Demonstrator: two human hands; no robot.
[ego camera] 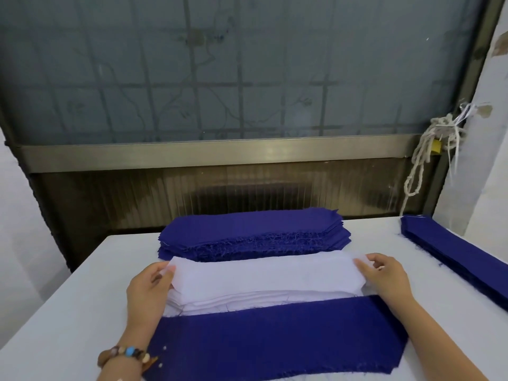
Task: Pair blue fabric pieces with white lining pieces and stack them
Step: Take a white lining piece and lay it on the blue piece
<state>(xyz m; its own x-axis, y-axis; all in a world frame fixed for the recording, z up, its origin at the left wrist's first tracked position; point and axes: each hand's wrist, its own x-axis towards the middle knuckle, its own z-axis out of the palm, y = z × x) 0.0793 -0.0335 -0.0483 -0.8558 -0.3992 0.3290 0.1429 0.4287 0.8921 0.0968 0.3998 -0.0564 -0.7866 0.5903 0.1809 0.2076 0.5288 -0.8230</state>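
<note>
Frosted glass panel (220, 64) is filling the background behind the lining stack. White table (82, 284) is carrying everything.

Landmark is the white lining stack (261, 296), which is sitting mid-table; one stack, many layers, exact count cannot be told.

Blue fabric, three groups:
- One single blue piece (275, 334) is lying flat just in front of the lining stack, touching its near edge and running under both forearms.
- One blue stack (253, 229) is sitting just behind the lining stack, edges fraying, with many layers.
- One second blue stack (453, 248) is lying well to the right of the lining stack, angled along the table edge.

Top lining piece (261, 273) is lying on the lining stack, with its left end sitting slightly raised.

Two hands, both working that top piece. Left hand (148, 287) is pinching its left end, thumb on top and fingers curled close, a narrow grip. Right hand (384, 276) is pinching its right end, fingertips (362, 264) pressing on the cloth, also narrow.

Pale rope (428, 155) is hanging up and to the right of the lining stack, with one small yellow padlock (436, 146) beside it. One beaded bracelet (126, 353) is sitting on the left wrist.
</note>
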